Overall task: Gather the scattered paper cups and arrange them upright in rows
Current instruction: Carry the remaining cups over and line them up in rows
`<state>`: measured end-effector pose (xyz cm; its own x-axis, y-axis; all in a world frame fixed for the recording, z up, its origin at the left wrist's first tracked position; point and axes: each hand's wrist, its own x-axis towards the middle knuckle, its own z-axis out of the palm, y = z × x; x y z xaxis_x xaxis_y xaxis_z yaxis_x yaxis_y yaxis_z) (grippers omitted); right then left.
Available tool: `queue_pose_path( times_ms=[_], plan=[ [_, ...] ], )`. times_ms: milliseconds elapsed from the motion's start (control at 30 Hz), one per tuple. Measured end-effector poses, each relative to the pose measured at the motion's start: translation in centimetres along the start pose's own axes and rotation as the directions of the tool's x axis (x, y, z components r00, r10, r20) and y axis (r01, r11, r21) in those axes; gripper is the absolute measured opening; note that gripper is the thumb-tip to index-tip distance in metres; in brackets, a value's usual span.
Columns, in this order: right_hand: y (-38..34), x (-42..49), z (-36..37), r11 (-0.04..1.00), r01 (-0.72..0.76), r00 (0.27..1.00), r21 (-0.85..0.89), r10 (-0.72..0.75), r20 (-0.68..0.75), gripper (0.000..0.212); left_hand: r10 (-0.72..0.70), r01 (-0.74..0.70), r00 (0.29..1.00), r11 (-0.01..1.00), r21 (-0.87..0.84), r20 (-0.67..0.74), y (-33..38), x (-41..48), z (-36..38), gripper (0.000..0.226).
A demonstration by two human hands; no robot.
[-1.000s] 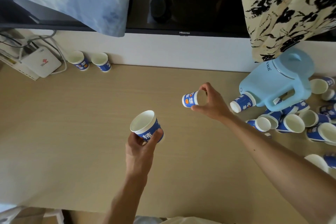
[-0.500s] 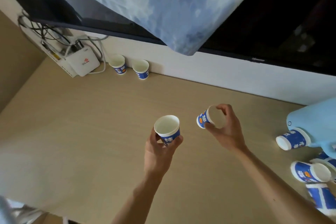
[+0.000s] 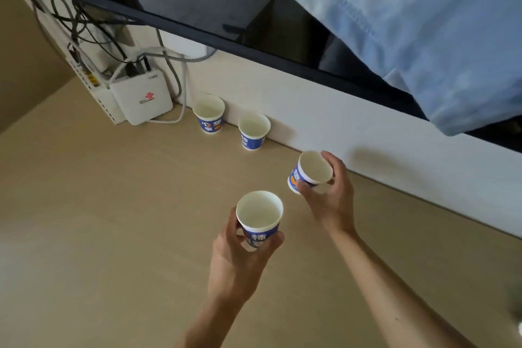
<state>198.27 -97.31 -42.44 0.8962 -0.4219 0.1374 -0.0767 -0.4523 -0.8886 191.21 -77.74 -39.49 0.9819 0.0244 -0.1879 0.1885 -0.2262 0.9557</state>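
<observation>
Two paper cups (image 3: 208, 114) (image 3: 253, 130) stand rowed; your left hand (image 3: 237, 257) and right hand (image 3: 330, 195) each grip another, unplaced.

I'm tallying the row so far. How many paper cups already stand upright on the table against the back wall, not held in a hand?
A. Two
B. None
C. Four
A: one cup and a second cup stand by the wall; the other two are in hands.

I see a pale wooden tabletop (image 3: 107, 234) running up to a white wall. Two paper cups (image 3: 209, 114) (image 3: 253, 130) stand upright on it side by side against the wall, with a white router box (image 3: 141, 100) lying near them at the far left corner.
</observation>
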Motion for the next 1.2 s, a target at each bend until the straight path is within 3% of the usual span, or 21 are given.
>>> queue_pose_path(
  times_ms=[200,467,700,833,867,933,1000,1067,1133,1200],
  plan=[
    [1.2,3.6,4.7,0.992,0.107,0.992,0.069,-0.101,-0.078,0.076,0.042,-0.042,0.999,0.999,0.015,0.021,-2.5,2.1,-1.1,0.053],
    [3.4,4.6,7.0,0.971,0.238,0.944,-0.002,-0.232,-0.235,0.066,0.124,-0.124,0.992,0.992,-0.003,-0.012,-4.1,3.0,-0.7,0.068],
    [2.7,3.9,6.4,0.978,0.208,0.949,-0.002,-0.202,-0.240,0.073,0.122,-0.121,0.992,0.992,0.025,-0.026,-3.6,3.2,-0.8,0.075],
    [1.9,1.0,3.6,0.998,0.048,0.960,0.052,-0.031,-0.279,0.067,0.135,-0.133,0.990,0.989,0.062,-0.040,-2.9,3.5,-0.6,0.069],
    [1.7,0.0,2.5,0.988,0.056,0.971,0.144,-0.020,-0.237,0.058,0.147,-0.143,0.988,0.987,0.076,-0.040,-2.7,3.7,-0.6,0.067],
    [1.3,-2.0,0.3,0.932,-0.003,1.000,0.363,0.008,-0.013,0.046,0.171,-0.167,0.985,0.979,0.115,-0.028,-2.3,4.0,-0.2,0.067],
    [0.7,-3.7,-1.1,0.887,-0.110,0.958,0.449,-0.026,0.287,0.059,0.212,-0.211,0.977,0.967,0.145,0.003,-1.9,4.4,0.4,0.067],
    [0.2,-4.7,-1.6,0.905,-0.160,0.877,0.393,-0.053,0.478,0.078,0.273,-0.274,0.962,0.948,0.165,0.029,-1.3,4.6,1.2,0.065],
    [-0.1,-4.9,-1.7,0.926,-0.154,0.848,0.345,-0.055,0.527,0.079,0.308,-0.315,0.949,0.935,0.163,0.067,-0.7,4.6,2.0,0.064],
    [-0.1,-4.8,-1.9,0.931,-0.137,0.871,0.339,-0.051,0.489,0.068,0.342,-0.359,0.931,0.921,0.152,0.127,-0.4,4.6,2.7,0.062]
  ],
)
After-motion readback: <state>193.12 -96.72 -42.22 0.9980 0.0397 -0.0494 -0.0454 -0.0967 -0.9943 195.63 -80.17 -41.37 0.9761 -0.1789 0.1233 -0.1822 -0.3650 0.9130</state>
